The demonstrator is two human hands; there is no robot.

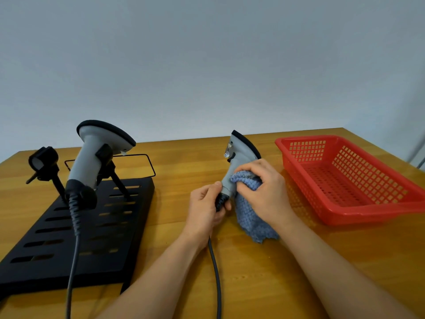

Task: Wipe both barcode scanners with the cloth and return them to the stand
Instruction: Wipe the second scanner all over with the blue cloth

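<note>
Near the middle of the frame, two hands hold a grey scanner (239,157) up over the bench (253,272). The left hand (204,208) has its grip curled tight round the black bottom end of the scanner's handle, thumb on top. A dark cord (216,272) hangs from that end and runs down to the bottom edge of the frame.

The right hand (264,192) has its grip bent round a blue cloth (250,212) and presses it on the side of the handle. The rest of the cloth hangs down under the hand to the bench.

At the left of the frame a black stand (76,238) lies on the bench. It has a flat base with slots and two clips on posts. The right clip holds a second scanner (92,162), head up, with its own cord (73,261) running down. The left clip (43,160) holds nothing.

At the right of the frame sits a red basket (345,212), near the right hand but not touching it.
</note>
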